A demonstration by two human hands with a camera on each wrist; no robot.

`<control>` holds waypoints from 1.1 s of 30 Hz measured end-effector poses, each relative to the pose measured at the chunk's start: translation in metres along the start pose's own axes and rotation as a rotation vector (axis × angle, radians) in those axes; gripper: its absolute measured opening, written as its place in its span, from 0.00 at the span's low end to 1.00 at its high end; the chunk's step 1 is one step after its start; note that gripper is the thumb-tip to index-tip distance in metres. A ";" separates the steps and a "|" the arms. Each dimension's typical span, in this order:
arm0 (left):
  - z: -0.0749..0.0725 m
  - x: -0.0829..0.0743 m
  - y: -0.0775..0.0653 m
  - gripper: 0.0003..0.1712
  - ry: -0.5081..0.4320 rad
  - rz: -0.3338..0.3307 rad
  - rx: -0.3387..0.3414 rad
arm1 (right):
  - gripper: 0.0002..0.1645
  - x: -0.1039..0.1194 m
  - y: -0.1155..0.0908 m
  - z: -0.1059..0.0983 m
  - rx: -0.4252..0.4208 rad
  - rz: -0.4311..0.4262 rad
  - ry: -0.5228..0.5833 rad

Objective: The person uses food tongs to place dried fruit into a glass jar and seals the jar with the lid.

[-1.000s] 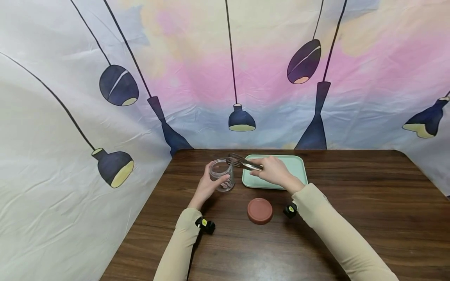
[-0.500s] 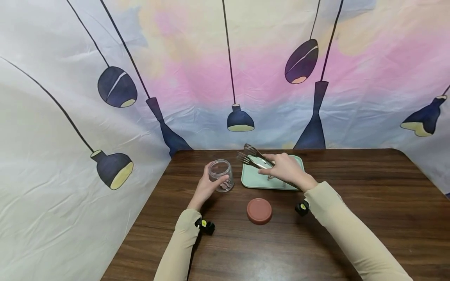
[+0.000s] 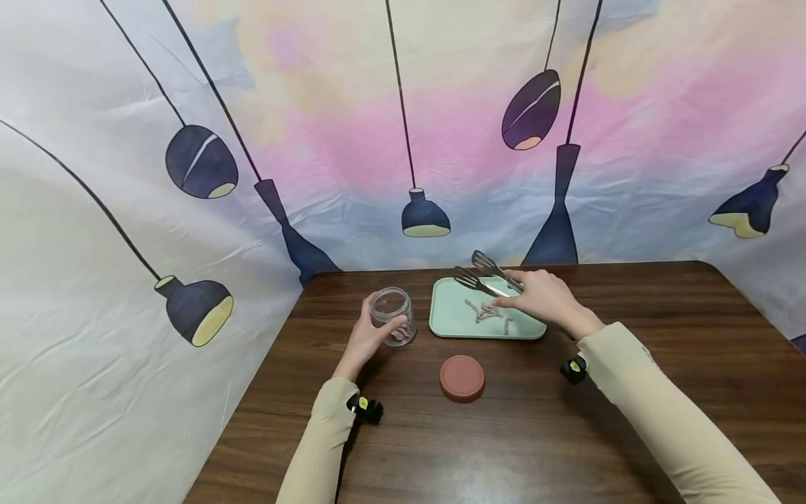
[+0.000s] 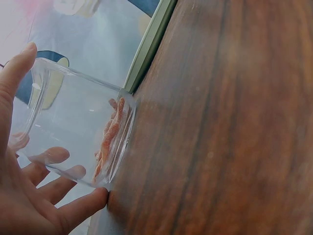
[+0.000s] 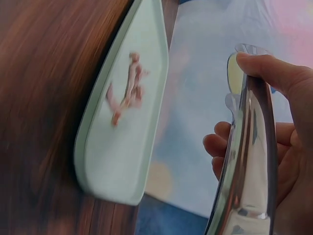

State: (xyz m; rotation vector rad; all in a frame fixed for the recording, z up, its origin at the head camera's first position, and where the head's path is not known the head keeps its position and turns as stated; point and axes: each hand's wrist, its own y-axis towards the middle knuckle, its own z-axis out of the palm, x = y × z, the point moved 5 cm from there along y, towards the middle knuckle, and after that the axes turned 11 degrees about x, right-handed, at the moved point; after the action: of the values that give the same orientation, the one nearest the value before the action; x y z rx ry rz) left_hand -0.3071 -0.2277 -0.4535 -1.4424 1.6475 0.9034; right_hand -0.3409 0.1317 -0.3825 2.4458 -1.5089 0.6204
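My left hand [image 3: 366, 337] holds a clear glass jar [image 3: 408, 308] upright on the table, thumb and fingers around its side. Through the glass in the left wrist view, several reddish-brown, twig-like strips [image 4: 110, 134] show at the jar's bottom. My right hand [image 3: 546, 297] grips a pair of metal tongs [image 3: 468, 278] over the mint-green tray [image 3: 448, 318]. The slotted heads stand apart with nothing between them. More of these strips [image 3: 488, 312] lie loose on the tray, below the tongs.
A round reddish lid [image 3: 462, 379] lies on the dark wooden table [image 3: 504, 448], in front of the jar and tray. Behind the table's far edge hangs a cloth backdrop [image 3: 352, 161] printed with lamps.
The right hand has carried the tongs from the jar's mouth rightward over the tray, and their heads have spread apart. Strips on the tray have come into view. The left hand stays on the jar.
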 end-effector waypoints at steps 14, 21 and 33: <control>-0.004 0.002 0.004 0.54 0.006 0.025 -0.005 | 0.51 -0.042 -0.023 -0.007 0.019 0.032 -0.019; -0.001 0.001 0.004 0.54 0.005 0.011 0.004 | 0.48 -0.058 -0.033 0.002 0.047 0.055 -0.069; 0.000 0.005 0.002 0.55 -0.013 0.003 0.003 | 0.47 -0.063 -0.050 0.018 0.087 0.020 -0.094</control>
State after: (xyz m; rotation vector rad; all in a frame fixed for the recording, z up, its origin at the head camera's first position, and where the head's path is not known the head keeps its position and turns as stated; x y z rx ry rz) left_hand -0.3096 -0.2300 -0.4574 -1.4293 1.6415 0.9104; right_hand -0.3171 0.1982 -0.4245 2.5618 -1.5746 0.5943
